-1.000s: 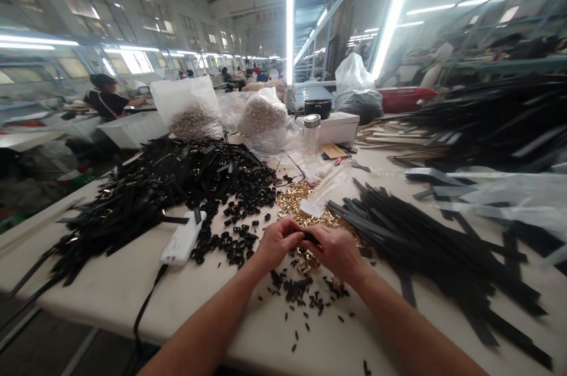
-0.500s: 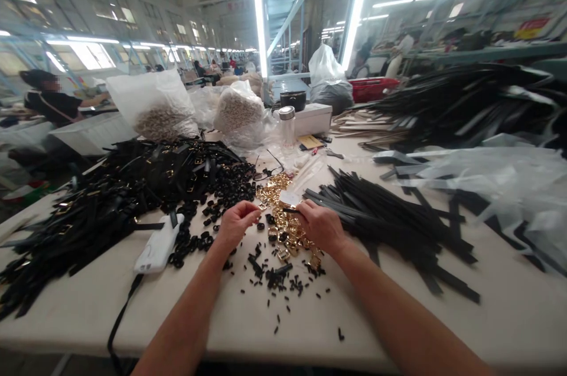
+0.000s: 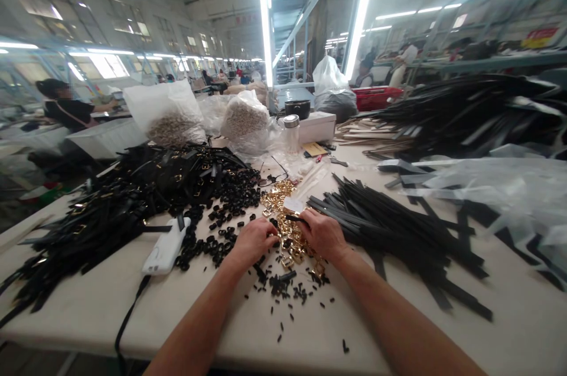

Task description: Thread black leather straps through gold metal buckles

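My right hand [image 3: 324, 235] pinches a short black strap [image 3: 295, 218] whose end points left above the gold buckles. Beside it, my left hand [image 3: 254, 241] has its fingers pressed together over the left edge of the pile; whatever they hold is hidden. Between and behind the hands lie gold buckles [image 3: 279, 193]. Small black loops [image 3: 225, 199] are heaped to the left of the buckles. Closer to me, tiny black pieces [image 3: 290, 287] are scattered on the pale table [image 3: 248, 340]. Long black strips [image 3: 390, 219] lie to the right of my right hand.
A heap of black straps with buckles [image 3: 110, 199] covers the left side. A white device [image 3: 163, 249] with a black cord lies near it. Behind stand a lidded bottle [image 3: 291, 131], eyeglasses [image 3: 277, 172] and filled plastic bags [image 3: 245, 119]. Clear plastic sheeting [image 3: 500, 181] lies right.
My left hand has moved right and slightly down, closer to the right hand and the buckles. The right hand still grips the black strap. The whole view has shifted slightly.
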The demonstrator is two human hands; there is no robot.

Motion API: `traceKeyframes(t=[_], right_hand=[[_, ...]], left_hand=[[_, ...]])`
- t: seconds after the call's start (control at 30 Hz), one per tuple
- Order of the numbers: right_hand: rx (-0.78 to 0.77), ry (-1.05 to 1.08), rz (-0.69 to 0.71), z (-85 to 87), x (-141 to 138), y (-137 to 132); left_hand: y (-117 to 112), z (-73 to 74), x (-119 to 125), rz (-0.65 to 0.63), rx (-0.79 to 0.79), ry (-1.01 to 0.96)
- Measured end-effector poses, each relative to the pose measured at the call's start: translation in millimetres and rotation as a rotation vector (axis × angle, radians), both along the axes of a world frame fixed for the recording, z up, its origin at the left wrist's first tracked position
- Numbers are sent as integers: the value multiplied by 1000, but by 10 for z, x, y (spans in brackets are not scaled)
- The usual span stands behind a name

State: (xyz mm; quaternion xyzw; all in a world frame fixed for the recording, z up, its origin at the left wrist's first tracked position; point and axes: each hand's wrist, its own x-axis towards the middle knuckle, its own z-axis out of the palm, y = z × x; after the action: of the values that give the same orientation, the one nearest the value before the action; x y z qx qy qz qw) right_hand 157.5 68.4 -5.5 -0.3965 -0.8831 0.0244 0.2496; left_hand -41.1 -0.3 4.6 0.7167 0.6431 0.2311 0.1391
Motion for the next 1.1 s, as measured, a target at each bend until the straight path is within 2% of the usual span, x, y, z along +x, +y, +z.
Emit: traceKeyframes(t=[0.27, 0.5, 0.63, 0.73, 0.83, 0.93, 1.0, 1.1], right_hand=[[8, 8, 61, -52, -13, 11], [-18, 25, 87, -108, -11, 53], [-31, 48, 106, -97, -11, 50], [-32, 53, 96, -64, -9, 28], [-42, 77, 98, -36, -21, -9], [-77, 122, 120, -40, -51, -55], [-101, 148, 124, -52, -74, -87], [-132, 181, 140, -55, -101, -129]], left_hand=[[-5, 9, -35, -6, -31, -28], [-11, -6, -31, 39, -29, -57], [-29, -9, -56, 50, 2, -147], [-14, -18, -151, 151, 55, -346], [25, -38, -238, 237, 63, -722], [56, -60, -223, 257, -8, -1050], [61, -72, -160, 247, -46, -1161], [53, -82, -48, 210, -64, -1224]])
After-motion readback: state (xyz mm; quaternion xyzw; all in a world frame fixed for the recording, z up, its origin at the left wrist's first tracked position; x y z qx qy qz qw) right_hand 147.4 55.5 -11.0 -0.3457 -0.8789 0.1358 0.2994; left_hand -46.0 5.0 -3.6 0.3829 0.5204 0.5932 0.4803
